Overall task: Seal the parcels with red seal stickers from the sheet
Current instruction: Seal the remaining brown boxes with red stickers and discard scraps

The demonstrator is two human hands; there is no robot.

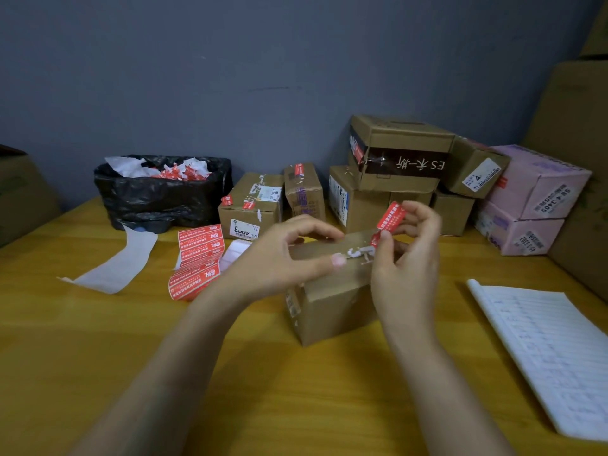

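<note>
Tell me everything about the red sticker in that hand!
The red sticker is a small strip with white print, too blurry to read. It stands nearly upright, tilted and bent in the middle. The right hand pinches it between thumb and fingers, just above the top of the brown box. Whether its lower end touches the box, I cannot tell.

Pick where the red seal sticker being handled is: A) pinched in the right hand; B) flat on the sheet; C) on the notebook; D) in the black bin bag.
A: the right hand pinches the red sticker over the parcel that the left hand holds.
</note>
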